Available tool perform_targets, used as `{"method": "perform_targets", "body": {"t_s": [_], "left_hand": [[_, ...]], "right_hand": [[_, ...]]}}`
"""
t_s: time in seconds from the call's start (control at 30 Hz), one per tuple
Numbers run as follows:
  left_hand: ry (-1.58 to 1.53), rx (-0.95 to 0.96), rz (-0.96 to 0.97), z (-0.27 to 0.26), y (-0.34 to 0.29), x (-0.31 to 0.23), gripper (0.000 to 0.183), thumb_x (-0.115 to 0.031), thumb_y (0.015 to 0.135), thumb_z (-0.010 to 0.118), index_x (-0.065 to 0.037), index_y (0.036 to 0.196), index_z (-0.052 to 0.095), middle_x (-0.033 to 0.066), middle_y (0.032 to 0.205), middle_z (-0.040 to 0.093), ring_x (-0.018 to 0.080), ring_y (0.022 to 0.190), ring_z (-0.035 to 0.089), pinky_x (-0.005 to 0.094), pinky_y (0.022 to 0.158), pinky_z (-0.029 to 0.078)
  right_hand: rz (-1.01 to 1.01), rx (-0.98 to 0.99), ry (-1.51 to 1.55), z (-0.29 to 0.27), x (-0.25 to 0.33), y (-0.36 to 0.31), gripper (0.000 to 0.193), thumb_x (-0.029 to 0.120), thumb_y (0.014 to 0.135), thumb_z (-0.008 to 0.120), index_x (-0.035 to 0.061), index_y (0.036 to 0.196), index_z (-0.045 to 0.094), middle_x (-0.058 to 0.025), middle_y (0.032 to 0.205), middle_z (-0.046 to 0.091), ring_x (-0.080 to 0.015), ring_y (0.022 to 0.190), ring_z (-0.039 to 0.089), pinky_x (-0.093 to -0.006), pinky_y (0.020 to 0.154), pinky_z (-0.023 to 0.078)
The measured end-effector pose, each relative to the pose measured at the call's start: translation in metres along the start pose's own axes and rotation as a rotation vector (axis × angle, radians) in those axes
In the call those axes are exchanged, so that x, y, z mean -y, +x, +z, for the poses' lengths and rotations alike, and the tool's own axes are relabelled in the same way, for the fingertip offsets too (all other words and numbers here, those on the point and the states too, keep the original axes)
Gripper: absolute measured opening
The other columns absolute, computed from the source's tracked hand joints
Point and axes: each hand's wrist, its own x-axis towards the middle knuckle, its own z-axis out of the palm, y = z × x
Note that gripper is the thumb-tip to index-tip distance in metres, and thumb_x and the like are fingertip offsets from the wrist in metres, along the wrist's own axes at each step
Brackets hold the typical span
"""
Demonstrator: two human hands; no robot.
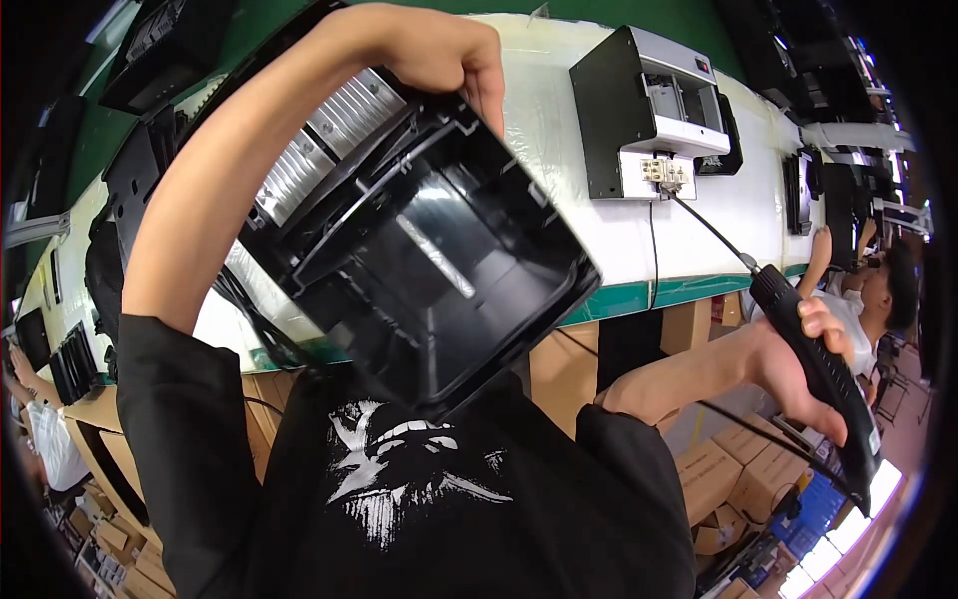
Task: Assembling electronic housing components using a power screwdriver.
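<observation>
A large black plastic housing point(469, 290) is tilted up in front of my body, its hollow inside facing me. My left arm reaches over it, and my left hand point(439, 55) is closed on its far edge. Ribbed silvery metal parts point(334, 130) show along its left side, partly behind my forearm. Out to the right, my right hand point(803, 374) is wrapped round a black corded electric screwdriver point(823, 364). Its long bit points at the brass-coloured front of a grey and black screw feeder point(664, 170) on the table. The bit's tip is at or very near that front.
The white-topped table point(544, 90) has a green front edge. A thin cable point(654, 255) hangs from the feeder over that edge. Cardboard boxes point(733, 464) are stacked at the lower right. Another person point(878, 290) is at the far right; more black parts point(75, 364) stand at left.
</observation>
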Motion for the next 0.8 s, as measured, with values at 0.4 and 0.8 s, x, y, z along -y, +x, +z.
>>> {"method": "perform_targets", "body": {"t_s": [0.4, 0.8], "left_hand": [[0.655, -0.545, 0.152, 0.064, -0.035, -0.005, 0.036, 0.013, 0.058, 0.047, -0.004, 0.081, 0.068, 0.0113, 0.075, 0.065, 0.0241, 0.073, 0.061, 0.0315, 0.067, 0.047], [-0.187, -1.820, -0.053, 0.255, -0.135, 0.025, 0.048, 0.004, 0.076, 0.054, 0.005, 0.123, 0.043, 0.0165, 0.128, 0.045, 0.0251, 0.120, 0.043, 0.0339, 0.104, 0.028]], "right_hand": [[0.584, 0.333, -0.153, 0.087, -0.086, 0.068, 0.057, 0.053, 0.085, 0.039, -0.0018, 0.076, 0.053, -0.0116, 0.066, 0.052, -0.0228, 0.054, 0.047, -0.0353, 0.057, 0.040], [0.626, 0.303, -0.404, 0.108, -0.088, 0.038, 0.049, 0.044, 0.088, 0.041, -0.0036, 0.087, 0.052, -0.0109, 0.067, 0.052, -0.0195, 0.053, 0.047, -0.0296, 0.051, 0.039]]}}
